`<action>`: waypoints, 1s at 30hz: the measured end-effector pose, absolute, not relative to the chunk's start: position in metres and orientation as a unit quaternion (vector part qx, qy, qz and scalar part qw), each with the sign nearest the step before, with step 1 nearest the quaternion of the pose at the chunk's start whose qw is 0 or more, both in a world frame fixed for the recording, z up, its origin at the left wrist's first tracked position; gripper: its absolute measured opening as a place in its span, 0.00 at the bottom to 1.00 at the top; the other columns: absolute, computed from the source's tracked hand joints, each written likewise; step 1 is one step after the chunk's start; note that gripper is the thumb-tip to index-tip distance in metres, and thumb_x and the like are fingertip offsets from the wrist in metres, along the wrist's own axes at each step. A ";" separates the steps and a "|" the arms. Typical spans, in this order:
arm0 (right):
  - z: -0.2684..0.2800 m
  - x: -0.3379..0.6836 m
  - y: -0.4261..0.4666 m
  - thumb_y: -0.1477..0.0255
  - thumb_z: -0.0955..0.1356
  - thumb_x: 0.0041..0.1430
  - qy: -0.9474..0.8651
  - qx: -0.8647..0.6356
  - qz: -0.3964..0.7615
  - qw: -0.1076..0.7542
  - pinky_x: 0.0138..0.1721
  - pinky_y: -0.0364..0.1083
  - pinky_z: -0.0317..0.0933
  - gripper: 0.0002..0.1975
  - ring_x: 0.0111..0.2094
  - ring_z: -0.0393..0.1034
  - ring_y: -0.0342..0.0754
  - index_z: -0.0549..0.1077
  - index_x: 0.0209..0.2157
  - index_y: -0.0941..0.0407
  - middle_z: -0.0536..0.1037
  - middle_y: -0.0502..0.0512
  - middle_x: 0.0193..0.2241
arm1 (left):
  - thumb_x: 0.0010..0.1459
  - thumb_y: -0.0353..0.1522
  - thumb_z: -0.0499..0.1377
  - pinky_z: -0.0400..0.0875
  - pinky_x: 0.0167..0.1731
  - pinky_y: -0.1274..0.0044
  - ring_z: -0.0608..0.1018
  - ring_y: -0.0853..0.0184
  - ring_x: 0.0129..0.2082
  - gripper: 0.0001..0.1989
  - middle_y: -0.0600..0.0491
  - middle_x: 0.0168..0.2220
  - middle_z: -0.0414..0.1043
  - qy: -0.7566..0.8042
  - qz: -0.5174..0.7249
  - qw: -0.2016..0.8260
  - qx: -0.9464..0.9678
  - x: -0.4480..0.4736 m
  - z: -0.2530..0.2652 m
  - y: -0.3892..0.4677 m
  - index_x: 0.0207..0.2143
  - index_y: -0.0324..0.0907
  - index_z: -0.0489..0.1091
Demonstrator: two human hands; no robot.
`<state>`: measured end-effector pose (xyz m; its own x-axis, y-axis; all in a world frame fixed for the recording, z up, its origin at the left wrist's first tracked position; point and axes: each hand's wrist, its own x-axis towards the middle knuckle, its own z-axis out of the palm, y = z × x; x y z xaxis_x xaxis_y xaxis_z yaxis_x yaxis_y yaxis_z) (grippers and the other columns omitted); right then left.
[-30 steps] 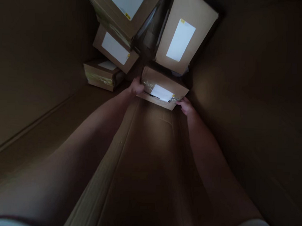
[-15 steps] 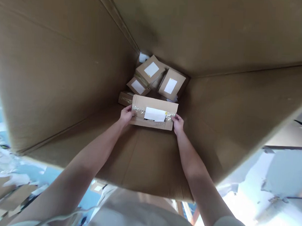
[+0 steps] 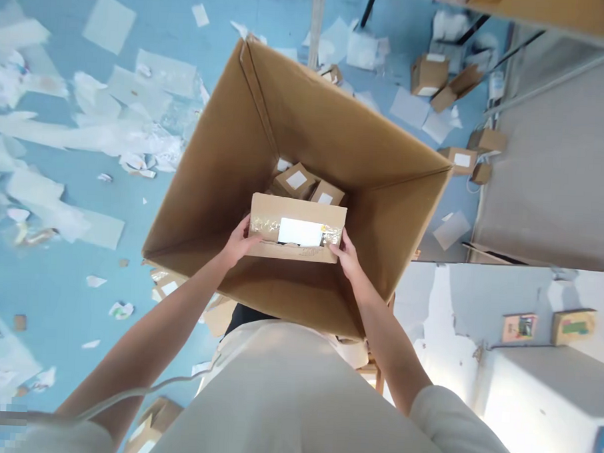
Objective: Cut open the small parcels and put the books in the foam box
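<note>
Between my two hands is a small cardboard box [image 3: 297, 209], its face up, with a white label [image 3: 302, 232] and clear tape along a seam. My left hand [image 3: 238, 242] grips its left end, thumb on the face. At the right end, my right hand [image 3: 348, 254] holds it the same way; the far fingers of both hands are partly hidden. The box is over the opening of a large cardboard carton [image 3: 225, 163]. Deeper inside lie several smaller boxes, among them a labelled box [image 3: 290, 179] and another labelled box [image 3: 328, 193], partly covered by the held one.
Paper scraps [image 3: 152, 86] litter the blue floor on the left. Small boxes [image 3: 429, 75] stand on the floor at the upper right, near a grey panel [image 3: 556, 144]. A white cable [image 3: 139, 393] crosses my left arm. More boxes [image 3: 156, 424] lie at lower left.
My hands have lifted the held box up from deep inside the carton. My view has drawn back, so the carton's rim and the surrounding floor now show.
</note>
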<state>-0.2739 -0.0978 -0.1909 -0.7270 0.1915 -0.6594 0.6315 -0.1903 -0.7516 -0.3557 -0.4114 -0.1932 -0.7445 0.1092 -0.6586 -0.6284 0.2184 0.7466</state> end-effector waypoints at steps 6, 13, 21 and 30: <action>-0.133 -0.291 -0.097 0.65 0.72 0.43 0.551 0.338 -0.759 0.073 0.62 0.58 0.52 0.29 0.58 0.64 0.55 0.71 0.50 0.53 0.74 0.56 0.53 | 0.46 0.46 0.65 0.66 0.55 0.60 0.71 0.52 0.55 0.38 0.44 0.55 0.69 0.671 0.692 0.221 -0.151 -0.360 -0.153 -0.441 0.58 0.43 0.62; -0.065 -0.293 -0.101 0.65 0.73 0.44 0.571 0.198 -0.792 0.087 0.64 0.56 0.48 0.33 0.63 0.56 0.53 0.69 0.55 0.46 0.67 0.49 0.60 | 0.37 0.42 0.72 0.66 0.54 0.59 0.67 0.48 0.58 0.45 0.41 0.56 0.67 0.701 0.675 0.228 0.012 -0.370 -0.106 -0.465 0.57 0.41 0.61; -0.005 -0.285 -0.079 0.55 0.75 0.43 0.619 0.113 -0.771 0.097 0.62 0.57 0.54 0.54 0.65 0.52 0.55 0.45 0.67 0.43 0.56 0.48 0.66 | 0.44 0.44 0.68 0.71 0.50 0.63 0.73 0.54 0.53 0.35 0.43 0.54 0.69 0.708 0.691 0.144 -0.023 -0.374 -0.044 -0.436 0.53 0.42 0.64; 0.030 -0.208 0.021 0.52 0.75 0.42 0.649 0.045 -0.760 -0.004 0.60 0.55 0.55 0.47 0.65 0.52 0.57 0.58 0.63 0.46 0.59 0.51 0.64 | 0.36 0.37 0.73 0.72 0.51 0.65 0.72 0.56 0.53 0.38 0.48 0.52 0.70 0.708 0.694 0.114 0.063 -0.308 0.013 -0.357 0.51 0.46 0.65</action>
<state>-0.2079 0.0206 0.0298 -0.9960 0.0632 -0.0631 0.0524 -0.1587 -0.9859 -0.3080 -0.3570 0.0126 -0.9661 0.2476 -0.0733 -0.0683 0.0289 0.9972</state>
